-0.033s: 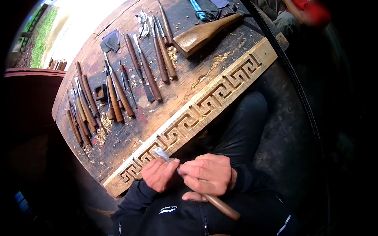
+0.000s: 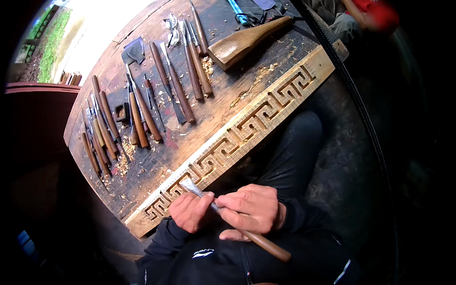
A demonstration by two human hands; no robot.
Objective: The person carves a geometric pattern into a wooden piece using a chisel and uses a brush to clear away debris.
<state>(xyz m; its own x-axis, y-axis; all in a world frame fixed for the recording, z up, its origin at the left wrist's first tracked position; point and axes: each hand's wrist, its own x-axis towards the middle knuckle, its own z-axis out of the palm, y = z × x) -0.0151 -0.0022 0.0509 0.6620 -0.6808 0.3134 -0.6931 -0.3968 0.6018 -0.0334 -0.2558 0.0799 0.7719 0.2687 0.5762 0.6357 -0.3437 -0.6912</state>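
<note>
Worn bench (image 2: 209, 114) fills upper frame, chisels laid out. Lower centre: left hand (image 2: 190, 211) and right hand (image 2: 251, 209) both gripping chisel (image 2: 228, 218), blade tip on carved strip (image 2: 247, 123).

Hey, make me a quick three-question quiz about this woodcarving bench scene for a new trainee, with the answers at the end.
1. True or false: both hands grip one wooden-handled steel chisel at the near edge of the long pale wooden strip carved with a key pattern.
2. Which hand is nearer the blade tip: A) left hand B) right hand?
3. Fill in: the row of brown-handled carving tools lies on the worn dark wooden workbench, on the ___ side of the strip from the person.

Key: 1 true; 2 A; 3 far.
</note>
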